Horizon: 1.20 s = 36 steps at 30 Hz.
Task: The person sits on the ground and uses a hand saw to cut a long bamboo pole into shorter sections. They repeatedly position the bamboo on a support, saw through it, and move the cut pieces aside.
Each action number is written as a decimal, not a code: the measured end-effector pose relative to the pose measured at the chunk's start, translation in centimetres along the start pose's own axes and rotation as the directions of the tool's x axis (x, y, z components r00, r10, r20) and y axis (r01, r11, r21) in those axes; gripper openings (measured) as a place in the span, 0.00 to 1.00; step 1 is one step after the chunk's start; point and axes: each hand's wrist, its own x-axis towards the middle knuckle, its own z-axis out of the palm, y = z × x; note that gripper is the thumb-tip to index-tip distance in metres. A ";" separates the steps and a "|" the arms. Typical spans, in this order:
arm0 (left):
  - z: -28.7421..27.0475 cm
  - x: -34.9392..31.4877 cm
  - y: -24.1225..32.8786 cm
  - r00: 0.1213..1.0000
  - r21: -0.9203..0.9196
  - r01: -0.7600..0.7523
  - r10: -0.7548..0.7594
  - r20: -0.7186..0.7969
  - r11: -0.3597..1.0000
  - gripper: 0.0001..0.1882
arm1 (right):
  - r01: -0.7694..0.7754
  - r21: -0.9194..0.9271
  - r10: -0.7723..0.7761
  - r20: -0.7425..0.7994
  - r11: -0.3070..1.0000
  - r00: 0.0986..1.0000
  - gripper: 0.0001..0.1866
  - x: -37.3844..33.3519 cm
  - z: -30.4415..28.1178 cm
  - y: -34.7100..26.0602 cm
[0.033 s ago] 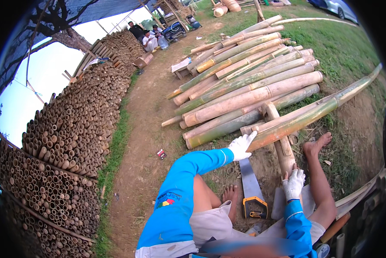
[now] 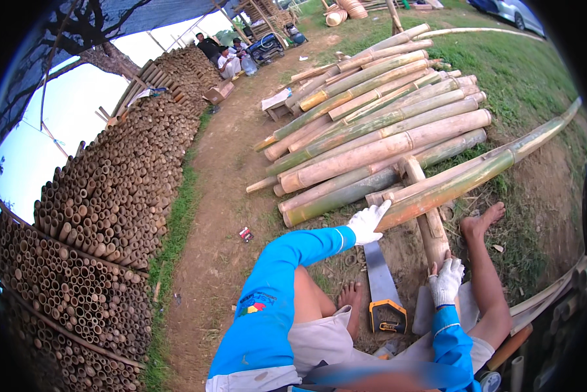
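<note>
Bamboo (image 2: 467, 181), near end against left hand (image 2: 368, 224)

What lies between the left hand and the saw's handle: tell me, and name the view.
In the head view, the saw's metal blade lies there, running from the yellow-and-black handle up toward the gloved left hand.

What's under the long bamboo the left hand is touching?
A pale pole sticks out on both sides beneath the bamboo. Its middle stretch is covered, so I can't see that part.
</note>
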 end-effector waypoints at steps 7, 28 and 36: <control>-0.7 0.8 -0.6 1.000 0.020 -0.014 0.014 -0.002 1.000 0.63 | -0.007 0.048 0.010 -0.042 0.999 0.999 0.34 0.9 0.2 -0.6; -1.0 0.7 -0.5 1.000 0.004 -0.027 0.027 0.007 1.000 0.64 | -0.022 0.031 0.023 -0.015 0.999 1.000 0.34 0.7 -0.8 -1.3; -1.1 0.6 -0.4 1.000 0.004 -0.023 0.023 0.008 1.000 0.64 | -0.022 0.026 0.022 -0.008 0.999 1.000 0.34 0.6 -0.5 -1.1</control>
